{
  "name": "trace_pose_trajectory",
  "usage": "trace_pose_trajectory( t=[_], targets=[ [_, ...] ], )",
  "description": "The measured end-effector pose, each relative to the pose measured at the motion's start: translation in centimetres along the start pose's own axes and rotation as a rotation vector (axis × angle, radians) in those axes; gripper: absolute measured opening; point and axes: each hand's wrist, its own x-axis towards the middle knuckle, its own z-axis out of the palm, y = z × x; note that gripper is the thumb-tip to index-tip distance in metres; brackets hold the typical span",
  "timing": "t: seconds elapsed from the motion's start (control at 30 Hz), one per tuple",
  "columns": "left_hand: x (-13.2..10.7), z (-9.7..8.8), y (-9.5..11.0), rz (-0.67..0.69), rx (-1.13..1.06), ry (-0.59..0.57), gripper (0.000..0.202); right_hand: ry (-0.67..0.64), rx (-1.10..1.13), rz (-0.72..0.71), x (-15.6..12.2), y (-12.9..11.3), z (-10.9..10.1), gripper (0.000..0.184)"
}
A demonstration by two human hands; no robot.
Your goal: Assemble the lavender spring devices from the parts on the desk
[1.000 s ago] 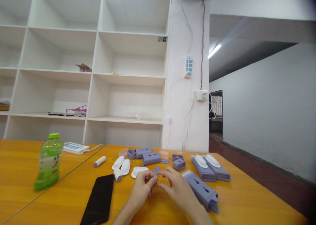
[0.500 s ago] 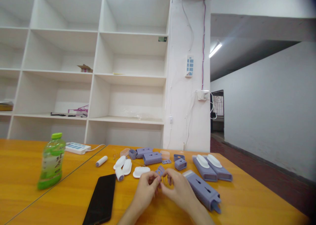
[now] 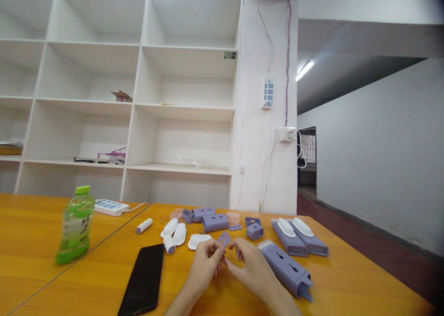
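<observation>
Low over the table, my left hand (image 3: 207, 263) is closed in a pinch, its thumb and fingertips pressed together; what they hold is too small to make out. Close beside it, my right hand (image 3: 248, 264) curls its thumb and forefinger around a thin wire piece (image 3: 231, 254), which reaches toward the left fingertips. Just beyond the fingers is a small slotted purple plate (image 3: 224, 239). A white ribbed oval part (image 3: 199, 241) lies behind my left hand. Right of my right hand rests a long purple housing (image 3: 287, 267) with keyhole slots and a tab at its near end.
On the orange table (image 3: 187, 283) lie a black phone (image 3: 143, 279), a green bottle (image 3: 75, 226), a white power strip (image 3: 110, 207) and a white cylinder (image 3: 144, 226). More purple housings (image 3: 290, 242) stand at right; several purple and white parts sit farther back. White shelves (image 3: 183, 168) rise behind.
The whole view has shifted slightly, so things appear a little farther right. Both hands keep nearly the same pose, with only slight finger movement.
</observation>
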Motion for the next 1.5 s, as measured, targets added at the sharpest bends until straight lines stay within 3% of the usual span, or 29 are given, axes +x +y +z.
trace_pose_trajectory(
  t=[0.23,0.47,1.03,1.5],
  targets=[
    [-1.2,-0.3,0.1,0.106,0.047,0.032,0.037,0.065,-0.004,0.107,0.5,1.1,0.8,0.016],
    [-2.0,0.0,0.9,0.262,0.261,0.001,0.025,0.072,0.027,0.187,0.8,1.5,1.5,0.011],
    [-1.7,0.7,0.4,0.211,0.208,-0.010,0.012,0.123,0.203,0.245,1.2,1.3,1.9,0.019],
    [-2.0,1.2,-0.3,0.105,0.051,-0.030,0.017,0.154,0.310,0.294,1.3,1.6,3.1,0.026]
  ],
)
